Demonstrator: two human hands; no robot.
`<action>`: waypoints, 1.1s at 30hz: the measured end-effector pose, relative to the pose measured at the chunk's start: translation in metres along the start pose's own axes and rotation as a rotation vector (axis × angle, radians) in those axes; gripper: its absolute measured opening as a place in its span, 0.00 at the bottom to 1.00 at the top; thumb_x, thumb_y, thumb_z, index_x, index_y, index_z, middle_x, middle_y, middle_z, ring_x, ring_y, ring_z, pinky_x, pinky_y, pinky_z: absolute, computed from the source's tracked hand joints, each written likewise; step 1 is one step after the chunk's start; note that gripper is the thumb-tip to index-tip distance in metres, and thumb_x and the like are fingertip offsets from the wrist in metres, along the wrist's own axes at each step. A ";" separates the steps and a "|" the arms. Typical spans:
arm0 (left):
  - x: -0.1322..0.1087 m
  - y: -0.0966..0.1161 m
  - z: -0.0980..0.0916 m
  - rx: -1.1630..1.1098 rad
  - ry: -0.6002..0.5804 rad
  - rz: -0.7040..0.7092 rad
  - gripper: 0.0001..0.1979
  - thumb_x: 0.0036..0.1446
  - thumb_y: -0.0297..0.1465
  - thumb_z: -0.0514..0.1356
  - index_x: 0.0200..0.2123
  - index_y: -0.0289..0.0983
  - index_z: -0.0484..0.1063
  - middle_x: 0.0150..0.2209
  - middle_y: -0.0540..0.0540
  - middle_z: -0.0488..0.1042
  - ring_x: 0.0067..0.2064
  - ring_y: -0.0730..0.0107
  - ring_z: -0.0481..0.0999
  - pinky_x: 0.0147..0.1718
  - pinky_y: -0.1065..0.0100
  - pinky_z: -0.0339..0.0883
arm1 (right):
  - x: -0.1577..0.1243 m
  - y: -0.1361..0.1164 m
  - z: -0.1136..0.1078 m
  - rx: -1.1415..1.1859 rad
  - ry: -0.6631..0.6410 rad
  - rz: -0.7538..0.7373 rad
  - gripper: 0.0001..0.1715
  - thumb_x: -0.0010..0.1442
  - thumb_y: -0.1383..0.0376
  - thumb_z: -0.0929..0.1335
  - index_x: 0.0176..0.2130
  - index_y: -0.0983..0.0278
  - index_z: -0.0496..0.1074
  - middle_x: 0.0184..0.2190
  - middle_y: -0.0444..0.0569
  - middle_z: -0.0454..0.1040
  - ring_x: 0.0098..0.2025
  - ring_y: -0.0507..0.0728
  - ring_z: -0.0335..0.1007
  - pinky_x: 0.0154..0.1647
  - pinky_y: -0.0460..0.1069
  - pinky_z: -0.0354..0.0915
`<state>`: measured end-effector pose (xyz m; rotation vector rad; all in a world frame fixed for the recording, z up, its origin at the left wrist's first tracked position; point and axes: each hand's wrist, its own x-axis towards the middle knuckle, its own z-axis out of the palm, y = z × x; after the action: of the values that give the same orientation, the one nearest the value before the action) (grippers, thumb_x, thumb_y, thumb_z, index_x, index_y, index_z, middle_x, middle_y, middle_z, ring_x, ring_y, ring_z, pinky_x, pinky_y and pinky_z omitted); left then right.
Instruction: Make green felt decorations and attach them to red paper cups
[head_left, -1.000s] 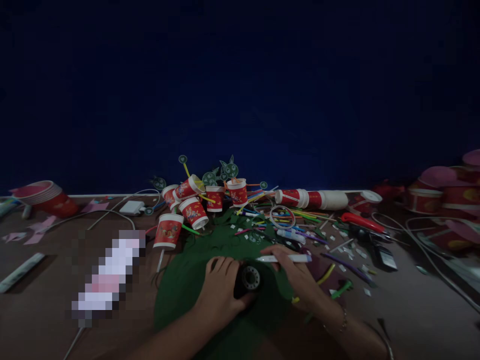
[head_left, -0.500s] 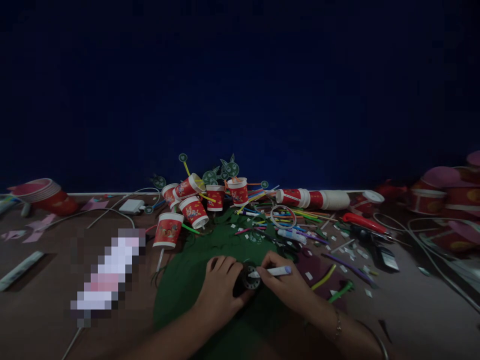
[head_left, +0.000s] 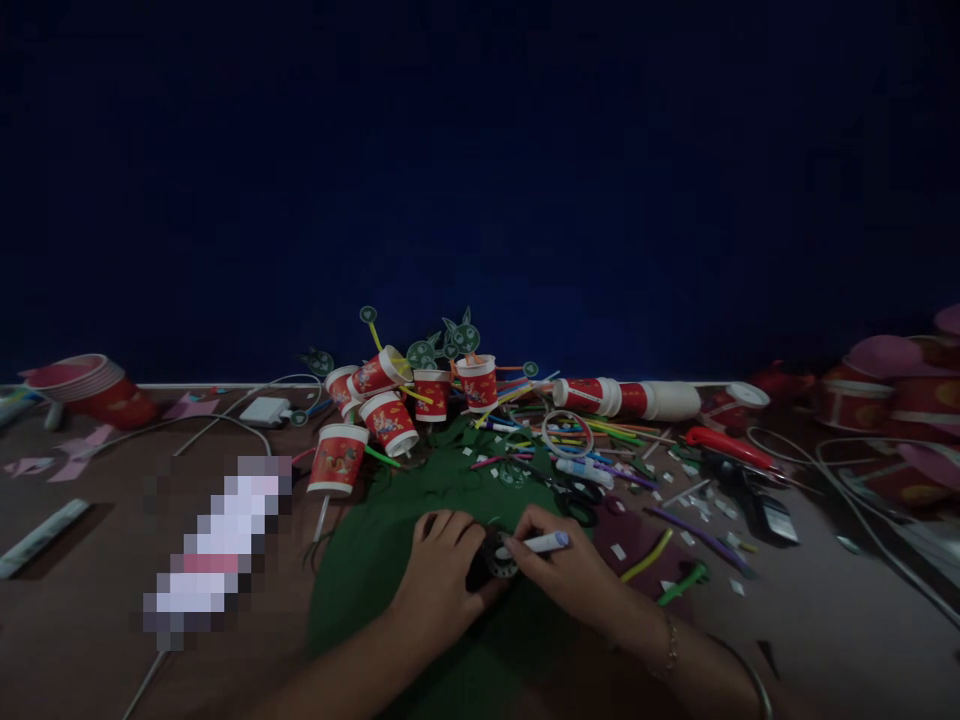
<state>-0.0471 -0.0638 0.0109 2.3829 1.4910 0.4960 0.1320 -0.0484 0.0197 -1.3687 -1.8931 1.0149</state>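
My left hand [head_left: 442,565] curls around a small, dark, ring-like disc [head_left: 502,556] with pale marks on its face, pressing it against the green paper sheet [head_left: 360,590]. Its exact kind is hard to make out in the dim light. My right hand [head_left: 559,565] pinches a white marker [head_left: 544,543] with a lavender end. The marker's tip points left into the disc's open middle; whether it touches the paper is hidden. Just beyond my right hand lie dark-handled scissors [head_left: 581,500] and a capped marker with a pale blue barrel [head_left: 583,471].
Red paper cups [head_left: 337,460] with straws and green cut-outs cluster behind the sheet. Stacked cups [head_left: 626,398] lie on their side. Pipe cleaners, paper scraps, a red-handled tool [head_left: 727,446] and cables spread to the right. A pixelated oblong object [head_left: 225,550] lies left.
The marker has swung slightly, its rear end shifting left and tilting nearer to me, with my right hand following. My left hand and the disc stay nearly still.
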 end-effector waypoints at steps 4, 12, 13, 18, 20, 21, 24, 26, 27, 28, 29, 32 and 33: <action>0.000 -0.001 0.000 -0.013 0.011 -0.017 0.16 0.45 0.38 0.64 0.37 0.40 0.68 0.40 0.48 0.69 0.45 0.59 0.65 0.46 0.57 0.53 | 0.002 0.000 -0.002 0.029 -0.035 -0.004 0.08 0.55 0.64 0.64 0.25 0.63 0.63 0.20 0.40 0.63 0.23 0.50 0.58 0.24 0.44 0.53; 0.002 -0.005 0.001 -0.015 0.025 -0.039 0.20 0.43 0.41 0.65 0.40 0.42 0.70 0.41 0.47 0.68 0.45 0.59 0.64 0.44 0.57 0.54 | 0.022 -0.004 -0.009 -0.036 -0.191 0.041 0.10 0.54 0.63 0.64 0.24 0.64 0.63 0.18 0.39 0.63 0.23 0.48 0.57 0.23 0.42 0.53; 0.002 -0.005 0.001 -0.015 0.026 -0.041 0.20 0.43 0.41 0.65 0.41 0.43 0.70 0.41 0.47 0.68 0.45 0.58 0.64 0.44 0.57 0.54 | 0.025 -0.006 -0.011 -0.062 -0.220 0.040 0.10 0.54 0.64 0.64 0.23 0.64 0.63 0.18 0.39 0.63 0.22 0.48 0.57 0.22 0.42 0.53; 0.002 -0.007 0.000 -0.019 0.017 -0.042 0.22 0.41 0.44 0.66 0.41 0.43 0.70 0.41 0.47 0.68 0.44 0.57 0.64 0.44 0.56 0.53 | 0.039 -0.017 -0.016 -0.223 -0.349 0.016 0.07 0.51 0.65 0.64 0.23 0.65 0.66 0.18 0.41 0.66 0.21 0.49 0.59 0.21 0.43 0.51; 0.002 -0.008 0.000 -0.030 0.011 -0.031 0.21 0.43 0.45 0.64 0.40 0.43 0.71 0.40 0.47 0.69 0.44 0.57 0.64 0.43 0.56 0.53 | 0.043 -0.022 -0.016 -0.310 -0.391 -0.019 0.07 0.50 0.64 0.64 0.24 0.65 0.67 0.20 0.42 0.68 0.22 0.49 0.60 0.21 0.43 0.51; 0.001 -0.008 -0.001 -0.035 0.011 -0.025 0.20 0.44 0.46 0.63 0.40 0.43 0.71 0.40 0.47 0.69 0.43 0.57 0.64 0.42 0.57 0.53 | 0.044 -0.024 -0.015 -0.362 -0.409 -0.041 0.07 0.50 0.64 0.64 0.25 0.65 0.68 0.20 0.43 0.70 0.22 0.50 0.61 0.21 0.44 0.50; 0.001 -0.008 -0.001 -0.045 0.022 -0.014 0.19 0.45 0.47 0.62 0.40 0.43 0.71 0.39 0.46 0.69 0.43 0.57 0.64 0.42 0.57 0.52 | 0.045 -0.034 -0.015 -0.532 -0.434 -0.114 0.08 0.51 0.63 0.64 0.27 0.65 0.69 0.23 0.46 0.72 0.24 0.52 0.64 0.22 0.45 0.48; 0.002 -0.008 -0.002 -0.056 0.027 -0.011 0.19 0.46 0.46 0.62 0.40 0.44 0.71 0.38 0.46 0.69 0.43 0.58 0.64 0.43 0.57 0.52 | 0.044 -0.041 -0.015 -0.635 -0.440 -0.146 0.09 0.52 0.63 0.63 0.29 0.65 0.70 0.25 0.48 0.74 0.26 0.53 0.66 0.22 0.46 0.47; 0.002 -0.008 -0.002 -0.060 0.025 -0.010 0.19 0.46 0.45 0.62 0.40 0.44 0.71 0.38 0.46 0.69 0.43 0.58 0.64 0.43 0.57 0.52 | 0.042 -0.044 -0.016 -0.679 -0.437 -0.156 0.09 0.53 0.64 0.62 0.30 0.65 0.70 0.26 0.48 0.74 0.27 0.54 0.68 0.22 0.46 0.47; 0.002 -0.008 -0.002 -0.063 0.022 -0.009 0.19 0.46 0.45 0.62 0.40 0.44 0.71 0.38 0.47 0.69 0.43 0.58 0.64 0.43 0.57 0.52 | 0.040 -0.048 -0.016 -0.713 -0.432 -0.166 0.10 0.54 0.64 0.62 0.32 0.65 0.71 0.27 0.49 0.75 0.28 0.55 0.69 0.23 0.47 0.47; 0.002 -0.008 -0.002 -0.065 0.020 -0.008 0.18 0.46 0.44 0.63 0.40 0.44 0.71 0.38 0.47 0.69 0.43 0.58 0.64 0.43 0.57 0.52 | 0.038 -0.050 -0.015 -0.739 -0.425 -0.176 0.10 0.55 0.64 0.61 0.33 0.64 0.71 0.28 0.50 0.75 0.28 0.55 0.69 0.23 0.47 0.47; 0.003 -0.009 -0.001 -0.062 0.032 -0.008 0.17 0.45 0.42 0.63 0.39 0.43 0.71 0.39 0.46 0.69 0.44 0.58 0.64 0.43 0.57 0.52 | 0.030 -0.052 -0.013 -0.797 -0.401 -0.210 0.12 0.56 0.64 0.61 0.38 0.65 0.69 0.28 0.51 0.75 0.28 0.56 0.70 0.24 0.47 0.48; 0.003 -0.009 0.000 -0.062 0.035 -0.007 0.16 0.45 0.41 0.63 0.38 0.43 0.71 0.39 0.46 0.69 0.44 0.58 0.65 0.43 0.57 0.52 | 0.027 -0.051 -0.012 -0.812 -0.392 -0.223 0.12 0.56 0.64 0.62 0.39 0.65 0.69 0.28 0.51 0.75 0.28 0.57 0.69 0.24 0.47 0.49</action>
<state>-0.0531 -0.0575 0.0074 2.3320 1.4766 0.5762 0.1077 -0.0293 0.0701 -1.3656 -2.8724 0.4112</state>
